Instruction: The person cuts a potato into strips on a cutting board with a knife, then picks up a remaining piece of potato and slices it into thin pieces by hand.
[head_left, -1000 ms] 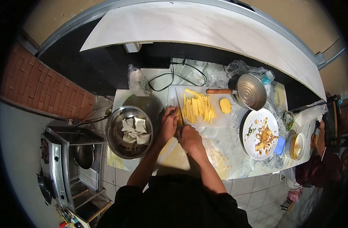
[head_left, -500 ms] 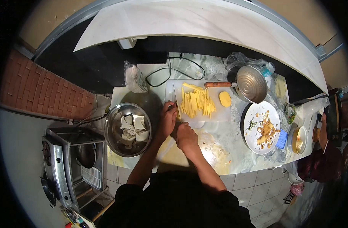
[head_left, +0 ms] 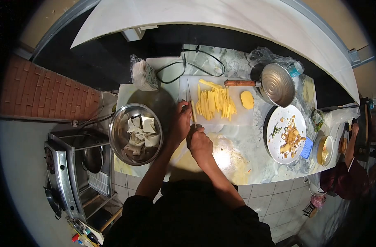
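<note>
— Potato slab (head_left: 193, 112), where is it lying? I can't see past those shoulders.

— On the counter (head_left: 237, 162), the pale marbled one along the wall. It's on the white cutting board (head_left: 247, 117) by the counter's back edge, about midway along. The slab is at the board's left end, near the front-left corner.

— What's beside the board?

— A big steel bowl (head_left: 114, 123) at the counter's left end, with white squares piled in it. Toward the right end there's a white plate (head_left: 298, 119) with scraps on it. Behind the plate is a metal pan (head_left: 276, 84), and its wooden handle reaches over the board's far right corner.

— And the hands?

— The left hand (head_left: 180, 123) is curled over the slab, fingertips pressing it down from the left. The right hand (head_left: 200, 142) is wrapped tight round the handle of the knife (head_left: 195, 123). It's nearer the counter's front edge, close against the left one.

— Can you see the blade?

— Barely, it's mostly hidden between the hands. A heap of cut sticks (head_left: 214, 103) lies mid-board, just right of the slab. One potato half (head_left: 247, 99) sits apart from them, toward the board's right end.
</note>
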The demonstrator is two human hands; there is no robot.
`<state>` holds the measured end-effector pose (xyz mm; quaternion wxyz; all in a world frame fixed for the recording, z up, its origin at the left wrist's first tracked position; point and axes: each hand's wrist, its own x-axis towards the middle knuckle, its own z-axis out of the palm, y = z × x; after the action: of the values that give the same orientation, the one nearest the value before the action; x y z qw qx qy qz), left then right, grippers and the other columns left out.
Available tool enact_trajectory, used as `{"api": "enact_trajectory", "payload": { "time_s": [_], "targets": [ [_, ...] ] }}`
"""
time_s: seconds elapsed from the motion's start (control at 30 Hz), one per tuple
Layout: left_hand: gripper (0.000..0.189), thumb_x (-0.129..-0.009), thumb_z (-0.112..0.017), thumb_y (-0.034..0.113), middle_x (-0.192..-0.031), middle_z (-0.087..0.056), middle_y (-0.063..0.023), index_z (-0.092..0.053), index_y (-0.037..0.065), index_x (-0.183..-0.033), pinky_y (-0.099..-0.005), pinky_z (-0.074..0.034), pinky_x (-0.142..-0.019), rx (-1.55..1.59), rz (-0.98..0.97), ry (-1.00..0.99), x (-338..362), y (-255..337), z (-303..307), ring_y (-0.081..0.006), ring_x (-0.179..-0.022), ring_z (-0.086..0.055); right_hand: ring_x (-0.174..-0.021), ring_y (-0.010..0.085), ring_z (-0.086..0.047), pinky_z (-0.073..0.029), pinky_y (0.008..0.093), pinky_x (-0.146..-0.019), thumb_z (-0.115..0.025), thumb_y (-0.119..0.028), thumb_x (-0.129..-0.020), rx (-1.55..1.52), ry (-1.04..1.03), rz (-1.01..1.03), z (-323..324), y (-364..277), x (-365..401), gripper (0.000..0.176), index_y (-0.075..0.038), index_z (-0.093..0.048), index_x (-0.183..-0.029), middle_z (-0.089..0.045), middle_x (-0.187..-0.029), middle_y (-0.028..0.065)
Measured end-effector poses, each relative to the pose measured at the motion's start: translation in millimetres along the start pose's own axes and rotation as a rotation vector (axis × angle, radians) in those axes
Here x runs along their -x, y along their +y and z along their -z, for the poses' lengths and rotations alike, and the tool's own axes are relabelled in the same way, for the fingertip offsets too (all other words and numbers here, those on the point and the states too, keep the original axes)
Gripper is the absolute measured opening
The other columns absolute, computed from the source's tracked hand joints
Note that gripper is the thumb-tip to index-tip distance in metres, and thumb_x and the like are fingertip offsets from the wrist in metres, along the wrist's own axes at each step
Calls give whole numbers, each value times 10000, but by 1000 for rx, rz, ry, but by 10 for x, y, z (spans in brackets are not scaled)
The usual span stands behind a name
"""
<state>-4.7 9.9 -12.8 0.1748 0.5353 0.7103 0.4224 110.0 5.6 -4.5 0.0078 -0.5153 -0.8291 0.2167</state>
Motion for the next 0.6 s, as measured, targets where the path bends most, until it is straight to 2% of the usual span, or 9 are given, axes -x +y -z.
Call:
{"api": "enact_trajectory", "payload": {
  "time_s": [0.27,0.33,0.43,0.47,0.53,0.6],
  "targets": [
    [338,-826,-515,-13,-1090,-491,-179,-536,-31,-1162,-356,-432,-835,13,-26,49,-13,-58,-60,-332,-1002,-517,-662,318,-654,-538,384,-583,-539,-208,-854,-98,-27,14,107,46,-37,268,42,-448,-877,-631,-700,189],
    [360,-806,-496,-77,-1039,-463,-174,-515,-63,-1165,-335,-453,-755,-11,-120,76,-17,-61,-60,-307,-891,-545,-731,334,-651,-528,408,-648,-541,-220,-855,-140,-77,16,198,75,-39,289,54,-460,-900,-636,-762,209],
    [356,-799,-518,-72,-1043,-461,-174,-524,-65,-1155,-331,-456,-764,-98,-122,56,-12,-52,-26,-309,-906,-548,-804,361,-636,-511,429,-707,-535,-237,-862,-152,-174,-18,331,116,-29,323,72,-474,-933,-630,-817,236],
    [356,-799,-518,-72,-1043,-461,-174,-524,-65,-1155,-331,-456,-764,-99,-126,60,-5,-56,-23,-309,-906,-548,-804,361,-636,-511,429,-707,-535,-237,-862,-152,-170,-16,385,123,-17,323,72,-474,-933,-630,-817,236],
    [362,-783,-547,-59,-1045,-480,-178,-539,-50,-1145,-344,-457,-782,-20,-100,70,-8,-84,-39,-320,-923,-547,-798,429,-601,-487,472,-707,-510,-241,-876,-247,-147,-13,482,139,-7,329,83,-496,-927,-610,-790,274],
    [367,-774,-560,-51,-1039,-493,-180,-547,-39,-1141,-347,-459,-784,-27,-84,83,-13,-112,-51,-326,-922,-549,-779,417,-607,-487,469,-704,-508,-243,-879,-236,-117,12,508,155,4,316,69,-506,-926,-607,-789,275]
  ]
}}
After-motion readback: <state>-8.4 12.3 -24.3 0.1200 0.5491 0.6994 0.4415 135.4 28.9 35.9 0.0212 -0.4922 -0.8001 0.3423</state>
